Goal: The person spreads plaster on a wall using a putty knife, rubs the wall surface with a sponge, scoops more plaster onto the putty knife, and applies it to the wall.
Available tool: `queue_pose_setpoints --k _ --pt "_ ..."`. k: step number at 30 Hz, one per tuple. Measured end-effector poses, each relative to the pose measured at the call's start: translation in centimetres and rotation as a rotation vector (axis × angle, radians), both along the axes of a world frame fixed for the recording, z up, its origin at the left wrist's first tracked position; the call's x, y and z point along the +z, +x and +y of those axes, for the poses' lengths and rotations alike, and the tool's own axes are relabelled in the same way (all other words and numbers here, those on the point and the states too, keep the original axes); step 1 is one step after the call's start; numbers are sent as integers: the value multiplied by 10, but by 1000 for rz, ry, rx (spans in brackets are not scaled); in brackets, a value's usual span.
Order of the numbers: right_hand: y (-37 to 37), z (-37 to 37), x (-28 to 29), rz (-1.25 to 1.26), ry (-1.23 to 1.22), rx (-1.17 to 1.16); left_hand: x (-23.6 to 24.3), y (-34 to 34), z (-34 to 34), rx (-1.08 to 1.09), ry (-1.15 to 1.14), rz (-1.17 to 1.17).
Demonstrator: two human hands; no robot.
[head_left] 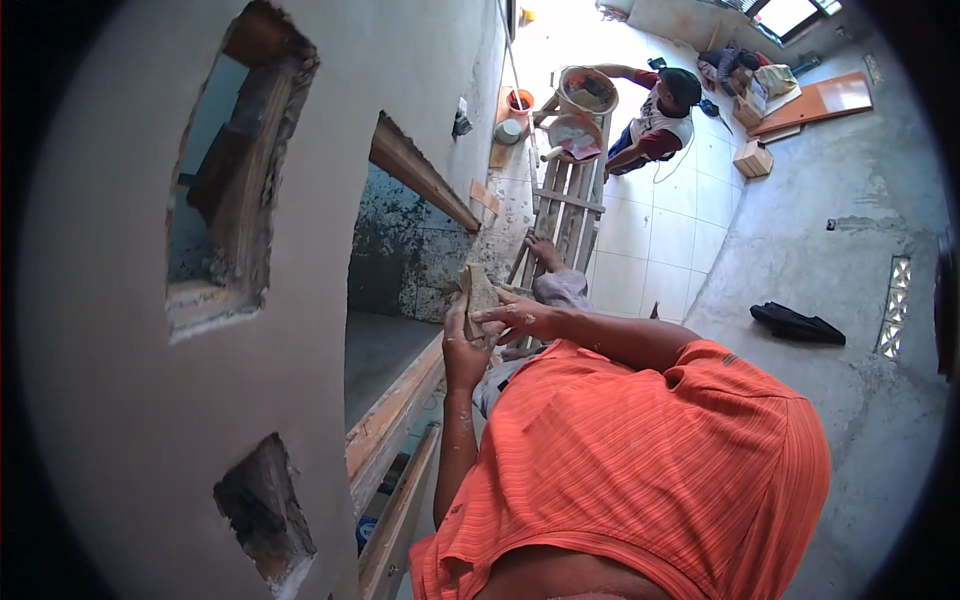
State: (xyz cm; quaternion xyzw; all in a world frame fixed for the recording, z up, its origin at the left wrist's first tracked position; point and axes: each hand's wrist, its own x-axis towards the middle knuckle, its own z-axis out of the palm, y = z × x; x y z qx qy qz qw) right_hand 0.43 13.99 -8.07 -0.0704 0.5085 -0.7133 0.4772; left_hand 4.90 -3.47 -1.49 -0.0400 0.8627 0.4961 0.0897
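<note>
In front of my orange shirt, both hands meet around a small beige-grey block (481,291) with a rough, dusty face; its exact kind cannot be made out. My left hand (464,338) is closed on its lower end, the thumb side toward the wall. From the right, my right hand (522,316) reaches across with its fingers against the block's near side, gripping it. Pale smears of plaster mark the fingers. Just left of the hands is a wall opening with a wooden beam (425,185) across its upper part.
A plastered wall (330,130) with rough cut holes rises on my left. Below is a wooden plank scaffold (570,205) holding two buckets (587,92); a co-worker (660,115) stands beside it. Farther off are another person (728,68), an orange board (815,105) and a carton (752,159).
</note>
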Motion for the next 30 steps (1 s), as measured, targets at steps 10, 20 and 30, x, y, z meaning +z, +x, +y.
queue_pose_setpoints --k 10,20,30 --pt "-47 64 -39 494 288 -178 -44 -13 32 6 298 -196" --pt "-93 104 -142 -404 452 -698 -119 63 22 211 153 -742" --pt "-106 201 -379 -519 1121 -816 -141 154 84 -41 -225 -904"
